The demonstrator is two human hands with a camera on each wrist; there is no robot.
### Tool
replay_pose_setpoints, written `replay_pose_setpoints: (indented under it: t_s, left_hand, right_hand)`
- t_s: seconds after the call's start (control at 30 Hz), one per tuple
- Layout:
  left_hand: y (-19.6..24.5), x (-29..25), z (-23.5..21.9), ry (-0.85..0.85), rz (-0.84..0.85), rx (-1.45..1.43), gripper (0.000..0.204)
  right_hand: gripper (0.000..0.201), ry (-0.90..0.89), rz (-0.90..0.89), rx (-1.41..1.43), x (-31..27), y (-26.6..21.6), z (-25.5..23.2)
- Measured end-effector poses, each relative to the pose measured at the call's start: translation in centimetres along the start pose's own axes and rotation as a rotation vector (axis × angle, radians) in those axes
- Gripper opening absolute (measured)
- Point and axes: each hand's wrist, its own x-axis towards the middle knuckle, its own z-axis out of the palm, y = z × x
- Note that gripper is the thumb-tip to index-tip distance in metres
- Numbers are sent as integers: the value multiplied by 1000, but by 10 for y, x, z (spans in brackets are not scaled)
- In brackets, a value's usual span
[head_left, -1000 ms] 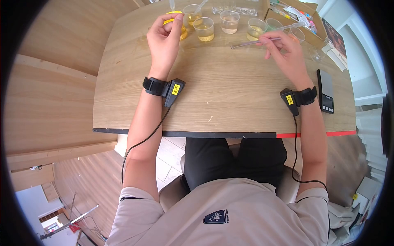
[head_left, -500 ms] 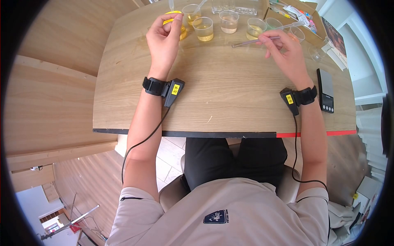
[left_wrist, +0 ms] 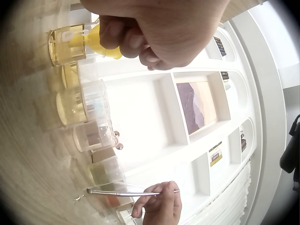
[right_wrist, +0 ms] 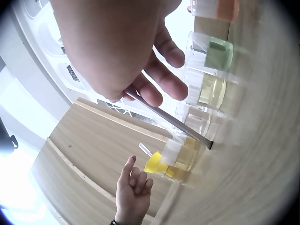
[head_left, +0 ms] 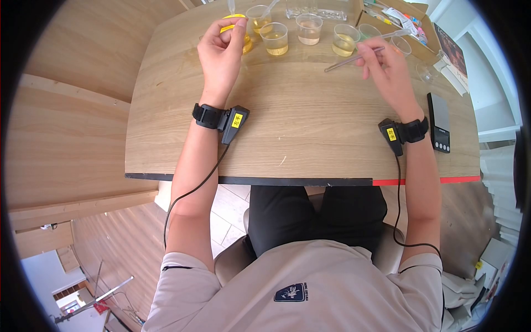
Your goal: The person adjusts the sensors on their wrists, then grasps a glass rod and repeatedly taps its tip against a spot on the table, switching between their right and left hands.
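My right hand (head_left: 390, 63) pinches a thin silvery rod (head_left: 345, 62) with a small flattened tip, which slants down toward the tabletop in front of the cups. In the right wrist view the rod's dark tip (right_wrist: 209, 146) comes near the wood. My left hand (head_left: 221, 52) hovers close over a yellow funnel (left_wrist: 97, 40), fingers curled; the right wrist view shows a gap between those fingers and the funnel (right_wrist: 152, 162). That funnel sits in a clear cup of yellow liquid (left_wrist: 65, 44), partly hidden by the hand from above.
Several clear plastic cups stand along the back, including pale yellow ones (head_left: 275, 41), a pinkish one (head_left: 308, 33) and a green one (right_wrist: 219, 54). Plastic droppers (head_left: 270, 8) poke from some cups. A cardboard box (head_left: 426, 52) fills the back right, and a digital scale (head_left: 438, 122) lies at right.
The rod's tip has swung to the right and slightly toward the person as the right hand shifted a little right. The left hand stays in place.
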Motion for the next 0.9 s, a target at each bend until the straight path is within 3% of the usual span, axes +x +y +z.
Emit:
replay_pose_setpoints:
  t_s: [0.1,0.53,0.6,0.9]
  left_hand:
    - [1,0,1,1,-4,5,23]
    - [2,-1,1,9,-6,13,24]
    - [1,0,0,1,-6,11,24]
    - [1,0,0,0,-5,10,25]
  right_hand:
    - [22,-51,-22,143,-3,2,7]
    - [23,41,6,-22,2,4,2]
    - [23,35,-63,-57,2,5,1]
    - [22,54,16,76,-1,-1,3]
